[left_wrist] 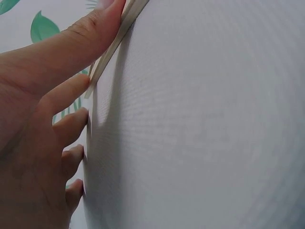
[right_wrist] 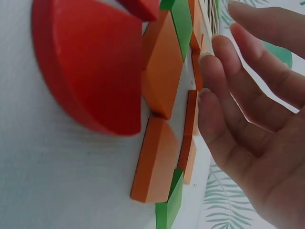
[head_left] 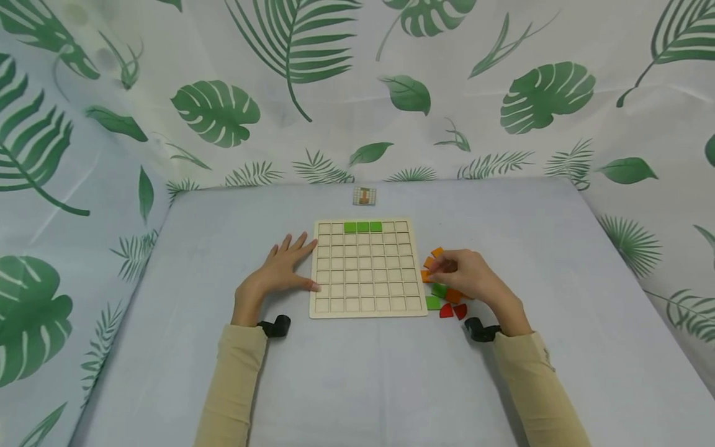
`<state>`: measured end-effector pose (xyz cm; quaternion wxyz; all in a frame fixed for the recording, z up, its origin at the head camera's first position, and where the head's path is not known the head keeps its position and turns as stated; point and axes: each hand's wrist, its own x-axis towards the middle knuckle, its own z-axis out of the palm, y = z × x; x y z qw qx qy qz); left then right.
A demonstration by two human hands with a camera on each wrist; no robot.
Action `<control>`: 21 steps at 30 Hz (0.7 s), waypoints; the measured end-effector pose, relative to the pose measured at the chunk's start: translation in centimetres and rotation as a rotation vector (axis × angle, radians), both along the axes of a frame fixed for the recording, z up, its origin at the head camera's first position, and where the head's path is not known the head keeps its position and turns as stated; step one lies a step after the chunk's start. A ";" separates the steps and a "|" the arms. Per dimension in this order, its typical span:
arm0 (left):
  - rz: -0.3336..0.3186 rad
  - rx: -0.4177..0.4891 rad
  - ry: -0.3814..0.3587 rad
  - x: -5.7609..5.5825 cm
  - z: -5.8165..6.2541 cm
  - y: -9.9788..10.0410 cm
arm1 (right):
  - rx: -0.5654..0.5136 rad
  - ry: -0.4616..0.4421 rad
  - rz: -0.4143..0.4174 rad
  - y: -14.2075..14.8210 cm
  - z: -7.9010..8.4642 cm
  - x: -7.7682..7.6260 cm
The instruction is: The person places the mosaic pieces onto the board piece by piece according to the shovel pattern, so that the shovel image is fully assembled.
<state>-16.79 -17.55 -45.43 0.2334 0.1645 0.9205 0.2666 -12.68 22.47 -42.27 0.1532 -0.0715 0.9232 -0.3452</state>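
Observation:
A pale wooden grid board (head_left: 365,270) lies flat, with three green squares (head_left: 363,227) in its top row. My left hand (head_left: 281,268) is spread along the board's left side, thumb and index fingertip at the edge; the left wrist view shows the thumb (left_wrist: 71,40) against the board's rim (left_wrist: 119,36). Beside the board's right side, my right hand (head_left: 472,273) is over loose orange pieces (head_left: 426,276). In the right wrist view its fingers (right_wrist: 214,114) are bent loosely, with nothing visible between them and the thumb. My hand covers part of the pile.
Green pieces (head_left: 432,303) and two red rounded pieces (head_left: 445,310) lie by the board's lower right corner. A small patterned card (head_left: 365,196) sits behind the board. The white table (head_left: 357,379) meets a leaf-print cloth (head_left: 335,136) at the back and sides.

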 end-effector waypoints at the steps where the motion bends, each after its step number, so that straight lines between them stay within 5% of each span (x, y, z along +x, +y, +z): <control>1: -0.001 0.001 0.002 0.0 0.0 0.0 | 0.001 -0.008 0.002 0.1 0.0 0.0; 21: -0.010 0.007 0.009 0.1 -0.2 -0.2 | 0.082 -0.173 0.046 0.9 0.1 -0.3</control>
